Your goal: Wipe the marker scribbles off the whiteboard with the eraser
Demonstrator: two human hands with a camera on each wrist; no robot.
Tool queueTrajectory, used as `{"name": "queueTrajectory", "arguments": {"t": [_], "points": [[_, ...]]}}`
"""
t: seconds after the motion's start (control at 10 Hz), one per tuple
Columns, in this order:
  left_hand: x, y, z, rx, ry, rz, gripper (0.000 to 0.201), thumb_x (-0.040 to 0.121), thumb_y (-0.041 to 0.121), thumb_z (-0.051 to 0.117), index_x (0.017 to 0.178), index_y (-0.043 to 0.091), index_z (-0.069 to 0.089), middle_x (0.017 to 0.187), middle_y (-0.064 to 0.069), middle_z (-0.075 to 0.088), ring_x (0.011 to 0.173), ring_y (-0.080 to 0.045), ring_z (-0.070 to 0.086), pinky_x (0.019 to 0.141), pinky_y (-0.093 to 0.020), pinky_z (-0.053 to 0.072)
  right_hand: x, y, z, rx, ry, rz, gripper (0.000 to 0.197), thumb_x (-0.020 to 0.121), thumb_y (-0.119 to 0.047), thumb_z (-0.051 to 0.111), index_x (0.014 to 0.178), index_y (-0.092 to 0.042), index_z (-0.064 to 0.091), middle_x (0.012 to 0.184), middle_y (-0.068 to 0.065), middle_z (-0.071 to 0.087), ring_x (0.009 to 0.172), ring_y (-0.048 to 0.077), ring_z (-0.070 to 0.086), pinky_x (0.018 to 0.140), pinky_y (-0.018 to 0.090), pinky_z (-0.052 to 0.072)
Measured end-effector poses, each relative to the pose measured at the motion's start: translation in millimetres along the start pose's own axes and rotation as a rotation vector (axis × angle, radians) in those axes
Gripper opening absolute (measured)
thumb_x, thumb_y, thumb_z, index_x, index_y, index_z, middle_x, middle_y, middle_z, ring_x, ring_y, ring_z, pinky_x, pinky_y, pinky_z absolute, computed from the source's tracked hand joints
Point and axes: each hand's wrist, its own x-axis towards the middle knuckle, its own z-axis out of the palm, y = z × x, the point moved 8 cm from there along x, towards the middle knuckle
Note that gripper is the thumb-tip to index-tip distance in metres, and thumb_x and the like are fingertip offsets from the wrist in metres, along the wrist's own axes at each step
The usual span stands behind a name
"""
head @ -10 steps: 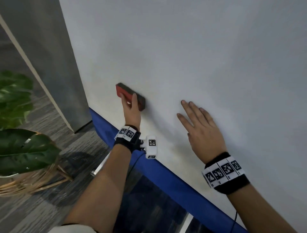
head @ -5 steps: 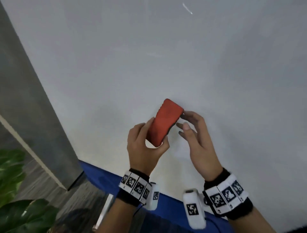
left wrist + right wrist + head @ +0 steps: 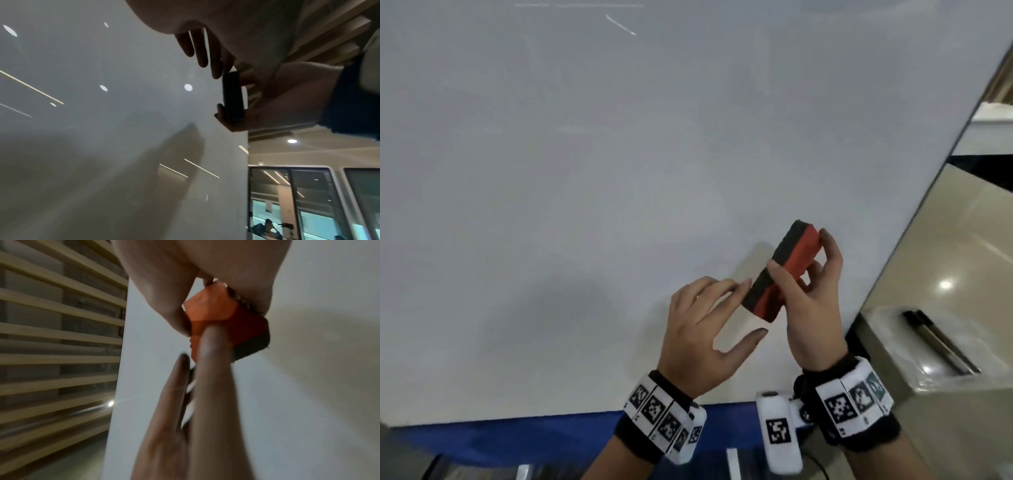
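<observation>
Near the whiteboard's (image 3: 585, 188) lower right, the right hand (image 3: 813, 308) grips the eraser (image 3: 782, 272), its long axis tilted up-right, felt facing the board. Beside it, the left hand (image 3: 705, 329) is released, fingertips just touching the felt edge.

Whiteboard (image 3: 102, 129) fills the left side, grey, with reflected ceiling lights and a soft shadow low at 6 o'clock. At 1 o'clock, left hand (image 3: 205, 48) fingers straight, tips touching the top of the dark eraser (image 3: 233, 97). Right hand (image 3: 277, 100) grips the eraser from 3 o'clock. Glass partition (image 3: 308, 203) at 5 o'clock.
</observation>
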Motion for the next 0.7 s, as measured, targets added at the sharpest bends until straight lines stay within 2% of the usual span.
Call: {"name": "queueTrajectory", "arguments": {"t": [0.1, 0.2, 0.3, 0.4, 0.5, 0.6, 0.7], "points": [[-7.2, 5.0, 47.3, -0.106, -0.012, -0.116, 0.050, 0.092, 0.040, 0.071, 0.134, 0.015, 0.066, 0.121, 0.000, 0.060, 0.116, -0.016, 0.053, 0.108, -0.026, 0.036, 21.5, -29.8, -88.5, -0.149, 0.096, -0.108, 0.077, 0.088, -0.002, 0.070, 0.145, -0.044, 0.038, 0.133, 0.005, 0.053, 0.100, 0.015, 0.068, 0.080, 0.032, 0.060], [-34.4, -12.8, 100.0, -0.133, -0.084, -0.249, 0.044, 0.093, 0.039, 0.068, 0.132, 0.018, 0.065, 0.118, 0.002, 0.060, 0.114, -0.016, 0.054, 0.105, -0.030, 0.040, 40.3, -51.3, -171.3, -0.434, 0.199, -0.189, 0.077, 0.085, -0.002, 0.070, 0.144, -0.044, 0.043, 0.134, 0.007, 0.047, 0.095, 0.021, 0.065, 0.074, 0.026, 0.058], [-88.1, -37.4, 151.4, -0.110, -0.246, -0.335, 0.043, 0.094, 0.042, 0.062, 0.133, 0.025, 0.062, 0.114, 0.012, 0.056, 0.107, -0.011, 0.054, 0.101, -0.030, 0.042, 66.5, -37.9, -238.4, -0.778, 0.194, -0.120, 0.077, 0.084, -0.006, 0.072, 0.146, -0.041, 0.043, 0.129, 0.007, 0.043, 0.096, 0.021, 0.059, 0.079, 0.021, 0.054], [-161.6, -69.6, 189.8, -0.079, -0.488, -0.480, 0.047, 0.091, 0.053, 0.056, 0.132, 0.029, 0.062, 0.106, 0.014, 0.054, 0.100, -0.011, 0.053, 0.095, -0.034, 0.047, 88.9, 11.2, -289.6, -1.023, 0.105, 0.124, 0.079, 0.083, -0.014, 0.077, 0.150, -0.035, 0.040, 0.132, 0.016, 0.046, 0.105, 0.033, 0.056, 0.096, 0.039, 0.049], [-248.2, -111.0, 204.2, 0.030, -0.831, -0.695, 0.042, 0.092, 0.049, 0.066, 0.128, 0.028, 0.064, 0.101, 0.011, 0.054, 0.101, -0.015, 0.059, 0.096, -0.037, 0.052, 93.2, 56.3, -309.9, -1.207, -0.033, 0.261, 0.074, 0.082, -0.026, 0.080, 0.147, -0.023, 0.045, 0.130, 0.019, 0.059, 0.113, 0.037, 0.059, 0.096, 0.039, 0.046], [-331.8, -132.4, 186.0, 0.174, -1.184, -0.865, 0.033, 0.096, 0.046, 0.065, 0.126, 0.031, 0.062, 0.113, 0.006, 0.062, 0.114, -0.014, 0.063, 0.104, -0.028, 0.047, 87.9, 79.3, -307.8, -1.295, -0.138, 0.268, 0.057, 0.080, -0.028, 0.082, 0.131, -0.015, 0.061, 0.120, 0.015, 0.069, 0.110, 0.033, 0.064, 0.094, 0.034, 0.048], [-400.0, -137.9, 148.6, 0.207, -1.400, -0.981, 0.011, 0.099, 0.038, 0.061, 0.108, 0.031, 0.064, 0.139, 0.000, 0.063, 0.130, -0.015, 0.057, 0.106, -0.022, 0.040, 85.7, 85.5, -299.0, -1.386, -0.170, 0.260, 0.038, 0.086, -0.031, 0.074, 0.118, -0.013, 0.067, 0.112, 0.015, 0.072, 0.102, 0.033, 0.066, 0.083, 0.030, 0.047]]}}
